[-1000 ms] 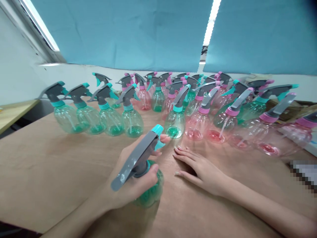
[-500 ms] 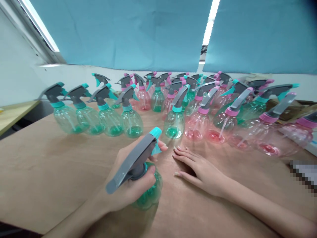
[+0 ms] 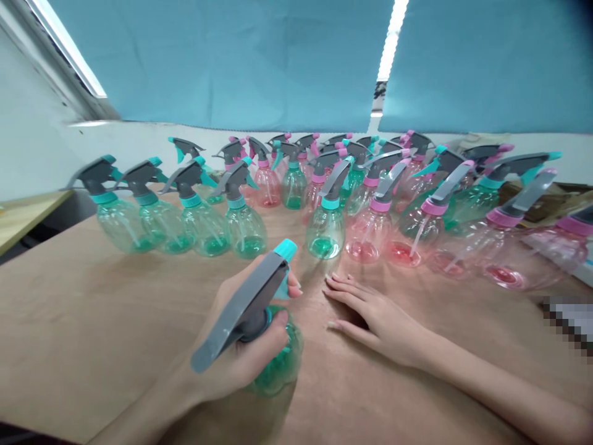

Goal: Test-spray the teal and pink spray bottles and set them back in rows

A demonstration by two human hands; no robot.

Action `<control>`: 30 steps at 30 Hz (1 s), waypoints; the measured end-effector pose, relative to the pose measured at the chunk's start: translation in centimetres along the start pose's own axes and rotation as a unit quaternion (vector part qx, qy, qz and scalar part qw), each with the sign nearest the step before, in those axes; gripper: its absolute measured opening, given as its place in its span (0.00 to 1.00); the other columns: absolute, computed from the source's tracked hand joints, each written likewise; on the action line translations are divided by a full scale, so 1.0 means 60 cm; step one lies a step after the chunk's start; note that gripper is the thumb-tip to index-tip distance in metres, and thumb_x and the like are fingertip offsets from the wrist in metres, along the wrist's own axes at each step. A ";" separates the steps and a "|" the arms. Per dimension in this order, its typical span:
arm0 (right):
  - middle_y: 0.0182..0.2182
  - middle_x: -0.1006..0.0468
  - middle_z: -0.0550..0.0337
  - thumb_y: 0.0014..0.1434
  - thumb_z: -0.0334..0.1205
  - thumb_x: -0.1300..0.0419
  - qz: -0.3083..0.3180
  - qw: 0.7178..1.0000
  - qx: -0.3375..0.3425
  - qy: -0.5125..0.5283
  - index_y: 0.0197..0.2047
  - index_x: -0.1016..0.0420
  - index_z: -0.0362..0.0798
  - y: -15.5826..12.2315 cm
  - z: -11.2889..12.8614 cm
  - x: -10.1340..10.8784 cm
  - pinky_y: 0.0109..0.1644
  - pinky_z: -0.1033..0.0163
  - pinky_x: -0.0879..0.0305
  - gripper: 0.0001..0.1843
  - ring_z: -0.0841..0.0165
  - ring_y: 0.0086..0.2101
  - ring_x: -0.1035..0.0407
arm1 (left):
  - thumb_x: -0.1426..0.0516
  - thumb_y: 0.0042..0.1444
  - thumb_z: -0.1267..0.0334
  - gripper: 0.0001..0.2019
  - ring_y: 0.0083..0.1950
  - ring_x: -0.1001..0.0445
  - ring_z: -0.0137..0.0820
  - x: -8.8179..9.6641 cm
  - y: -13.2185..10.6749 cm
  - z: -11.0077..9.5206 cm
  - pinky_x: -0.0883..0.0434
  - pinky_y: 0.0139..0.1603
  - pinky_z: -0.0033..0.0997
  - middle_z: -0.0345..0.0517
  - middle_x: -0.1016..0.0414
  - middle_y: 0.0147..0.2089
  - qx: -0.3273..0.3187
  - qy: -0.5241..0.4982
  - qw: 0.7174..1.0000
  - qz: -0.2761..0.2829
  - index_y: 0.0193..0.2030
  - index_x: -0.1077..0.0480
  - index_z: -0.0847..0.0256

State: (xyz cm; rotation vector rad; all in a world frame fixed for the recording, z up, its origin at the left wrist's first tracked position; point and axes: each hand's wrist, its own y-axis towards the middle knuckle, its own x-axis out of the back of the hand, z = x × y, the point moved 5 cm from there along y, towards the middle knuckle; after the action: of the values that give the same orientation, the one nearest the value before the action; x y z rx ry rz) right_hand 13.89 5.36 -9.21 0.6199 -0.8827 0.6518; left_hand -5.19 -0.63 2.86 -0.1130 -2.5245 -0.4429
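1. Nearest, the person's forearms come in over the desk [image 3: 92, 321] from the bottom edge and the lower right corner.
2. The left hand [image 3: 234, 368] is closed around a green spray bottle [image 3: 254, 324], gripping it at the neck. The thumb lies across the near side by the turquoise collar, and the other fingers curl around the far side, with fingertips showing by the trigger. The grey head slants over this hand, its turquoise nozzle pointing away from the person. Whether the base touches the desk cannot be told for certain.
3. The right hand [image 3: 386, 321] lies palm down on the desk, to the right of the held bottle and apart from it. Its fingers stretch out close together toward the left and away, while the thumb stands apart from them.
4. Near the right edge, a pixelated flat object [image 3: 572, 318] rests well apart from both hands.
5. Just beyond the right fingertips stands a single green bottle [image 3: 326, 232], with pink-collared bottles [image 3: 369, 232] running off to its right.
6. Beyond the left hand, four green bottles [image 3: 206, 225] stand in a row, grey heads on.
7. Farther back, more green and pink bottles [image 3: 294, 185] crowd together.
8. Behind everything are a white wall [image 3: 139, 133] and a blue curtain [image 3: 250, 62], split by a bright strip.
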 end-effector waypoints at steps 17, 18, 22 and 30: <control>0.66 0.37 0.48 0.67 0.56 0.46 0.008 1.000 0.005 -0.003 0.66 0.35 0.47 0.002 0.003 0.001 0.68 0.44 0.44 0.31 0.55 0.66 0.44 | 0.41 0.52 0.65 0.25 0.56 0.23 0.45 -0.001 0.001 0.008 0.22 0.53 0.41 0.43 0.21 0.55 0.030 0.052 0.997 -0.051 0.58 0.30 0.49; 0.66 0.37 0.49 0.67 0.56 0.46 0.008 1.000 0.005 -0.003 0.66 0.36 0.47 0.002 0.004 0.002 0.68 0.44 0.44 0.31 0.55 0.66 0.44 | 0.40 0.52 0.65 0.25 0.55 0.23 0.45 0.001 0.000 0.006 0.22 0.52 0.41 0.43 0.21 0.55 0.031 0.063 0.996 -0.054 0.59 0.30 0.49; 0.66 0.36 0.50 0.66 0.54 0.45 -0.004 1.000 0.005 0.004 0.66 0.36 0.50 0.002 0.005 0.004 0.67 0.44 0.43 0.30 0.55 0.65 0.44 | 0.39 0.52 0.65 0.26 0.54 0.22 0.45 0.004 -0.003 0.007 0.21 0.49 0.39 0.43 0.20 0.54 0.035 0.079 0.995 -0.056 0.59 0.30 0.49; 0.66 0.37 0.50 0.67 0.56 0.46 0.008 1.000 0.003 -0.018 0.66 0.36 0.48 0.002 0.004 0.001 0.68 0.44 0.44 0.31 0.56 0.66 0.44 | 0.40 0.51 0.65 0.24 0.51 0.21 0.42 0.001 0.000 0.011 0.21 0.48 0.37 0.41 0.21 0.55 0.026 0.064 0.996 -0.061 0.57 0.29 0.48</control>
State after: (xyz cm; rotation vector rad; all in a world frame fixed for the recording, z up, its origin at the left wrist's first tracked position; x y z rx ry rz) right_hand 13.74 5.30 -9.01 0.6324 -0.9204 0.6608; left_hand -5.56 -0.40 2.37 0.0882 -2.4228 -0.4195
